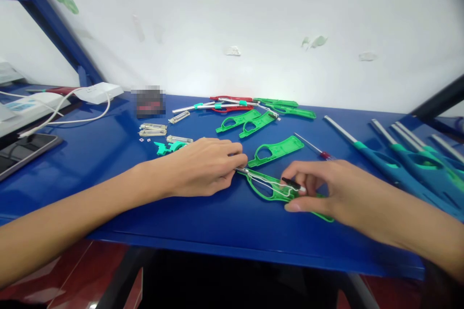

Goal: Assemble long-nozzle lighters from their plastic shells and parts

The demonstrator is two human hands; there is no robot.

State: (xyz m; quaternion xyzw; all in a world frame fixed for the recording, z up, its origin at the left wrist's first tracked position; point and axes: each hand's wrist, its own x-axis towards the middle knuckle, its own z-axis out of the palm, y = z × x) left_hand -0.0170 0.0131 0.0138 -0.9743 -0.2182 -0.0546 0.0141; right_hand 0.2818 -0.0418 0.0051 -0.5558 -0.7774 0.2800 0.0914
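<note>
My left hand (pixel 217 166) is closed in a pinch around the end of a thin metal tube (pixel 242 170); most of the tube is hidden by the fingers. White wires (pixel 270 183) run from it to a small black piezo igniter (pixel 291 184) with a white tip, held at the fingers of my right hand (pixel 322 188). Below the wires lies a green lighter handle half (pixel 263 192), its inner side up and its right end partly covered by my right hand. Just behind it rests another green handle half (pixel 277 149).
A screwdriver (pixel 322 153) lies behind my right hand. Blue lighters (pixel 391 159) spread across the right. Clear fuel tanks (pixel 152 130) and teal triggers (pixel 170 147) sit left. Metal tubes (pixel 217 105) lie over red handle halves (pixel 232 98) at the back. A phone (pixel 25 152) is far left.
</note>
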